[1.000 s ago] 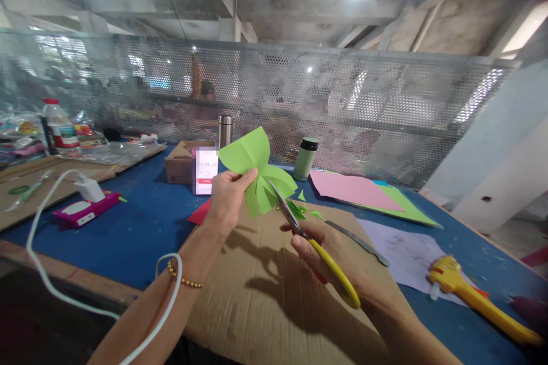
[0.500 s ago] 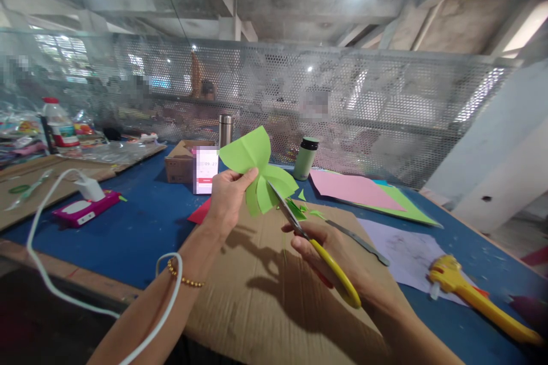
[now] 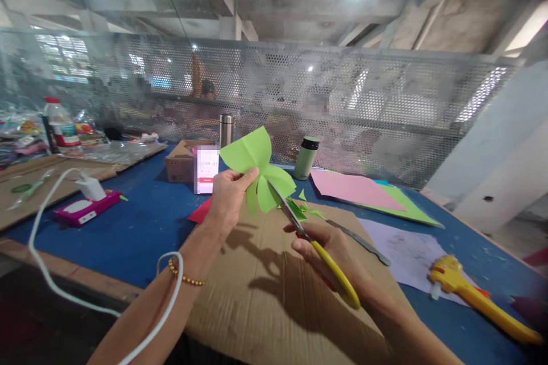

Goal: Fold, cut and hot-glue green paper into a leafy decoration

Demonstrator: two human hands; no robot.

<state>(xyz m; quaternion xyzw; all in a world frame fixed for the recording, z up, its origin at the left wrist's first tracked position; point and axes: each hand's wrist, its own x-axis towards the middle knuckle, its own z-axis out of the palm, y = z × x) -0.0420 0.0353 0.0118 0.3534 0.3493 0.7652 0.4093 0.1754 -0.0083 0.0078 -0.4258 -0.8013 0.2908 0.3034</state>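
My left hand (image 3: 229, 197) pinches a green paper cutout (image 3: 250, 151) between thumb and fingers, holding it up above the cardboard sheet (image 3: 248, 302). The paper has rounded, petal-like lobes and creases. My right hand (image 3: 329, 251) is closed round the yellow handle of a pair of scissors (image 3: 295, 219), whose blades reach up to the slit between the paper's right-hand lobes. Part of the handle is hidden by my fingers. Small green paper scraps (image 3: 299, 208) lie on the cardboard behind the blades. Beside my right hand rests a grey craft knife (image 3: 359, 239).
Right: a yellow glue gun (image 3: 471, 291), a lilac sheet (image 3: 400, 254) and pink paper (image 3: 357, 188). Behind stand a green tumbler (image 3: 305, 159), a steel flask (image 3: 226, 130), a cardboard box (image 3: 177, 165) and a phone (image 3: 207, 171). A white cable (image 3: 40, 274) crosses my left forearm; left lies a purple power strip (image 3: 88, 211).
The right-hand lobe of the green paper sits slightly differently at the scissor blades, its edge drawn in a little. Both hands keep nearly the same place.
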